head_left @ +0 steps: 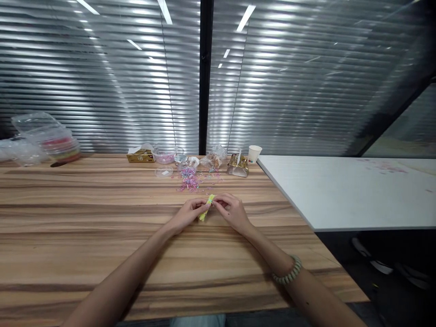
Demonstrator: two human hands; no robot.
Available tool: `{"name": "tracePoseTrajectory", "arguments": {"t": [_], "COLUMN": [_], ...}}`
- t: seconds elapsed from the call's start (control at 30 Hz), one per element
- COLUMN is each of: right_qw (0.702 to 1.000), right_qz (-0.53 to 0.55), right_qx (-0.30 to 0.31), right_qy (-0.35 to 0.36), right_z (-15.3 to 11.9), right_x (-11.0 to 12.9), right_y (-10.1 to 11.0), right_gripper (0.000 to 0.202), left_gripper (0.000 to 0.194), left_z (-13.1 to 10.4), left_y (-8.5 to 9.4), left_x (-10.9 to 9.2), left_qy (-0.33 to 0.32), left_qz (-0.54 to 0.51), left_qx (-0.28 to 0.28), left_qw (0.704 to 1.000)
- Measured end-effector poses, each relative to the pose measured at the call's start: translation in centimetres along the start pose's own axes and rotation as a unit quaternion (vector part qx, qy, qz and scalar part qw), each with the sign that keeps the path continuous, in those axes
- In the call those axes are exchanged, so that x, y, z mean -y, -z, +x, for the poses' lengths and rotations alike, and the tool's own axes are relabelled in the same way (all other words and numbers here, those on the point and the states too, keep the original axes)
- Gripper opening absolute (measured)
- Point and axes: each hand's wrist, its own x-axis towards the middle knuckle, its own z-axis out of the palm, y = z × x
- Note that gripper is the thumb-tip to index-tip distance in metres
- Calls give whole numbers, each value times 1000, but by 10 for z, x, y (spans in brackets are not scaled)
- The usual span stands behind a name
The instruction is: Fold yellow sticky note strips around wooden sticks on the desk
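Over the wood-grain table, my left hand (191,211) pinches a slim yellow bundle (203,215) between thumb and fingers. The bundle is tilted, its upper end leaning right, and a small light-blue patch shows near its middle. My right hand (232,210) is closed, with thumb and forefinger pinched together at the bundle's right side by that patch. Whatever lies between those right fingertips is too small to make out. Just beyond my hands, small pink, purple and bluish pieces (189,183) lie in a loose pile.
A transparent tub (165,155), a round lid (164,172) and an overturned jar (188,166) stand behind the pile. Near them are a gold box (141,156), a gold tissue pack (238,166) and a paper cup (254,154). Plastic packaging (57,141) sits far left; a white table (354,195) adjoins right.
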Motion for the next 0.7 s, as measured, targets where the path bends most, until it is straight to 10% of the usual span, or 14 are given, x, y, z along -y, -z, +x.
{"name": "tracePoseTrajectory", "arguments": {"t": [0.7], "right_qw": [997], "right_qz": [37], "right_qx": [55], "right_qy": [-38], "right_z": [-1], "right_x": [4], "right_y": [-2], "right_gripper": [12], "left_gripper": [34], "left_z": [0], "left_y": [1], "left_x": [-7], "left_qy": [-38], "left_qz": [6], "left_qx": [-20], "left_qw": [999]}}
